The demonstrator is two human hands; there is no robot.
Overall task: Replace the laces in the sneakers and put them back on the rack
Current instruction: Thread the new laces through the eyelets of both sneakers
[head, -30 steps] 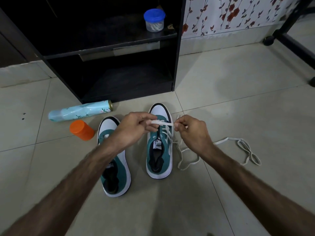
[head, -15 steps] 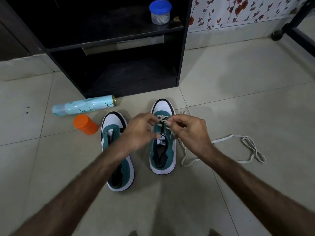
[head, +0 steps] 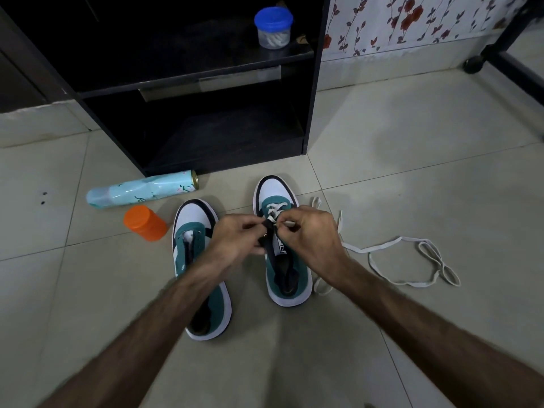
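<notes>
Two teal and white sneakers stand side by side on the tiled floor. The right sneaker (head: 287,278) has a white lace (head: 275,209) crossed through its front eyelets. My right hand (head: 312,231) pinches the tip of that lace over the tongue. My left hand (head: 235,235) grips the sneaker's left eyelet flap beside it. The left sneaker (head: 195,231) has no lace and is partly hidden by my left forearm. A second white lace (head: 412,260) lies loose on the floor to the right. The black rack (head: 309,113) stands just behind the sneakers.
A light blue spray can (head: 141,191) lies on its side by the rack's foot, with an orange jar (head: 144,223) in front of it. A blue-lidded jar (head: 273,28) sits on the rack's upper shelf. A black wheeled frame (head: 500,60) stands at the far right.
My hands have come down from holding the lace stretched between them to the sneaker's eyelets. They now work close together over the tongue.
</notes>
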